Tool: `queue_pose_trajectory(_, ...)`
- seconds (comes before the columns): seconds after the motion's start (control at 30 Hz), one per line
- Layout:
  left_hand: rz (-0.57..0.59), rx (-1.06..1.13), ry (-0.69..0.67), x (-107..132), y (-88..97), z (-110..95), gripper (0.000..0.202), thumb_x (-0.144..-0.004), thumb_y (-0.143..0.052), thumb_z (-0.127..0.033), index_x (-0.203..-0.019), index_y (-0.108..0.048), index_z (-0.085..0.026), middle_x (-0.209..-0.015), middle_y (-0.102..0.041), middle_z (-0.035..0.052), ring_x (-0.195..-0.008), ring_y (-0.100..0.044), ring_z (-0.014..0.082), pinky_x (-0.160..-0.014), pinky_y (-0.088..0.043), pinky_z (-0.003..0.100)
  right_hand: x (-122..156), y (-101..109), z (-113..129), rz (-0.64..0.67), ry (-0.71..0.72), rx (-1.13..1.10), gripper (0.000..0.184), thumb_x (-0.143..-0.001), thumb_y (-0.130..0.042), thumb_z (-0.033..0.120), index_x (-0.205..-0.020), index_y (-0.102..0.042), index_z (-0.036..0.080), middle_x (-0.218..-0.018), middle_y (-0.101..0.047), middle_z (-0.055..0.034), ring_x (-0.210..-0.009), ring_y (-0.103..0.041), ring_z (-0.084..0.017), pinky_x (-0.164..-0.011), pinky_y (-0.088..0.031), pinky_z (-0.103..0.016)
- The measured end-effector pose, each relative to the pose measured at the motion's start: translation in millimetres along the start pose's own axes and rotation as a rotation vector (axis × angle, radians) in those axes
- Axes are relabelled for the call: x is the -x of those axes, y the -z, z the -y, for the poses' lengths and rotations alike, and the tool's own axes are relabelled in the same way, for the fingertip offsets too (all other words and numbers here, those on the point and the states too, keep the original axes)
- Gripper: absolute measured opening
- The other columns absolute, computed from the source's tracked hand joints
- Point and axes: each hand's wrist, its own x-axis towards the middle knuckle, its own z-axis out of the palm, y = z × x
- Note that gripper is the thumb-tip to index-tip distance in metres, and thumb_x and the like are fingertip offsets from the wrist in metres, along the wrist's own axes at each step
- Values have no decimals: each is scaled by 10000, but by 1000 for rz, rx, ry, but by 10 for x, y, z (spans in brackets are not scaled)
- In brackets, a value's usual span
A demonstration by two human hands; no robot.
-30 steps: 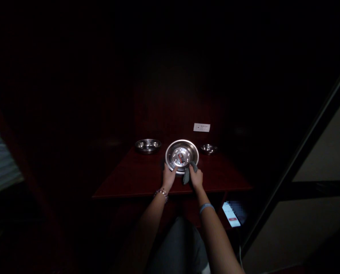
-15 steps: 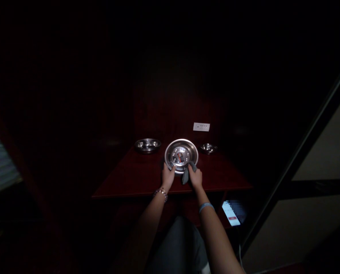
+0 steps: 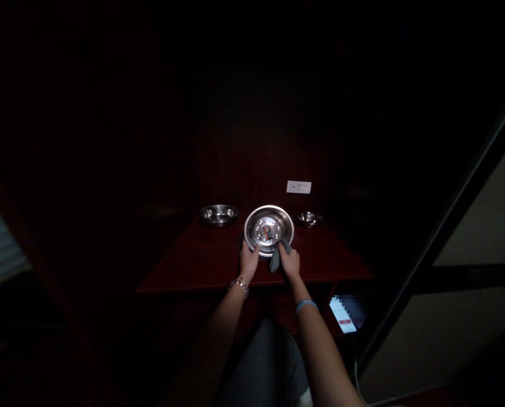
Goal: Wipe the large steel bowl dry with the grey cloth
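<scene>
A shiny metal basin [image 3: 260, 217] is tilted toward me above the dark red desk, with a small orange and black label [image 3: 268, 233] on its inner bottom. My left hand [image 3: 249, 262] grips its lower left rim, thumb on the inside. At the lower right rim, my right hand [image 3: 290, 262] is closed on a grey cloth [image 3: 275, 262], pressing it against the basin. Part of the cloth hangs below the rim. The fingers behind the basin are hidden.
On the dark red desk [image 3: 184, 268] stand a wide metal basin [image 3: 219, 221] at the left and a smaller metal bowl [image 3: 309, 220] at the right. A white socket panel [image 3: 298, 187] is on the back wall. A lit phone [image 3: 342, 315] with a cable lies lower right.
Almost nothing differs. The whole view has shifted very slightly, and both hands keep their hold on the basin and the cloth.
</scene>
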Motion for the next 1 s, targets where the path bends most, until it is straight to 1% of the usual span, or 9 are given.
queue_pose_trajectory(0.2, 0, -26, 1, -8, 6, 5, 418, -809, -643, -169, -1220, -568, -188, -1173, -706, 88, -1085, -661, 219, -1040, -468, 400, -5, 1, -11, 11, 17, -2, 483, -952, -477, 512, -980, -776, 134, -942, -774, -166, -924, -743, -240, -724, -508, -231)
queue_pose_trajectory(0.33, 0, -40, 15, -16, 13, 41, 419, -794, -670, -172, -1203, -582, -194, -1144, -716, 81, -1088, -663, 228, -1038, -471, 405, 8, 28, 13, 7, 13, 6, 460, -963, -474, 481, -993, -777, 136, -965, -772, -169, -966, -736, -249, -759, -509, -238)
queue_pose_trajectory(0.43, -13, -46, -4, -11, 6, 51, 441, -785, -681, -165, -1214, -582, -187, -1180, -703, 99, -1120, -655, 243, -1058, -456, 413, 22, 58, 40, 12, 7, 14, 454, -963, -480, 473, -1005, -776, 132, -988, -770, -174, -993, -729, -256, -777, -508, -242)
queue_pose_trajectory(0.57, -6, -46, -5, -3, -7, 47, 458, -804, -656, -170, -1252, -564, -162, -1210, -692, 125, -1132, -650, 247, -1066, -445, 424, 22, 79, 53, 17, -4, 20, 460, -957, -486, 492, -1012, -775, 139, -980, -773, -158, -968, -731, -243, -787, -511, -242)
queue_pose_trajectory(0.73, -29, -25, 2, -24, -11, 68, 344, -828, -641, -210, -1168, -613, -170, -1145, -718, 96, -1071, -667, 223, -1041, -462, 391, 23, 90, 60, 20, -12, 31, 496, -940, -497, 531, -1028, -771, 127, -1001, -767, -173, -989, -725, -245, -790, -507, -243)
queue_pose_trajectory(0.83, -62, -21, 18, -43, -20, 76, 259, -861, -606, -248, -1101, -641, -159, -1111, -722, 100, -1055, -669, 223, -1021, -472, 377, 32, 101, 73, 10, -22, 37, 513, -933, -501, 544, -1053, -766, 121, -1026, -760, -186, -1014, -718, -251, -800, -506, -246)
queue_pose_trajectory(0.93, -87, 2, 45, -48, -36, 52, 253, -900, -560, -270, -1104, -643, -146, -1125, -715, 115, -1066, -665, 219, -1015, -474, 367, 39, 108, 79, 10, -21, 38, 510, -934, -502, 535, -1069, -762, 117, -1029, -759, -189, -1024, -715, -252, -811, -505, -249)
queue_pose_trajectory(1.0, -81, 31, 49, -43, -45, 25, 269, -920, -540, -278, -1134, -632, -144, -1138, -710, 118, -1079, -660, 214, -1025, -469, 365, 38, 107, 77, 9, -10, 38, 495, -942, -497, 513, -1072, -761, 115, -1031, -758, -190, -1033, -713, -253, -817, -504, -249)
